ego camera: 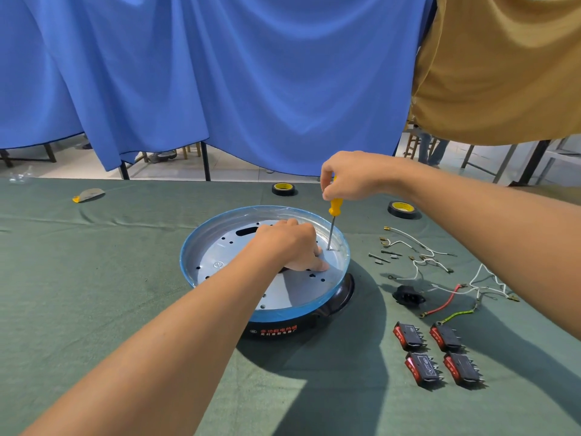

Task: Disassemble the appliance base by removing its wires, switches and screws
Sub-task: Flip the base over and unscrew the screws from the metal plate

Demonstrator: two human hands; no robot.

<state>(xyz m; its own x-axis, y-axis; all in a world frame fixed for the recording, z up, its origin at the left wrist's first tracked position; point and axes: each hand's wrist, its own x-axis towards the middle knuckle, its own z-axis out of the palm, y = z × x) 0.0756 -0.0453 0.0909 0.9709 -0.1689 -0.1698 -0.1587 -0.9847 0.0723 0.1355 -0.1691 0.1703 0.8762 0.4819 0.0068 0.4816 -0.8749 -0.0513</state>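
From my feed, the appliance base (188, 247) sits in the middle of the green table cloth (94, 278), with its black body down and the perforated metal plate (292, 287) facing up inside a blue rim.

The right hand (355, 176) is above the base's far right edge. Its fingers are curled round the top of the yellow handle of a screwdriver (335, 206). The shaft stands almost upright, with its tip on the plate just inside the rim.

The left hand (289, 243) rests on the plate just left of that tip, with bent fingers and the thumb lying flat along the metal. I cannot tell whether they hold anything underneath.

To the right of the base lie loose wires (418, 243), white, red and yellow-green, and a black socket piece (408, 297). Nearer me, four red-faced switches (408, 336) lie in two rows.

Two tape rolls (283, 188) lie beyond the base, at the far side.
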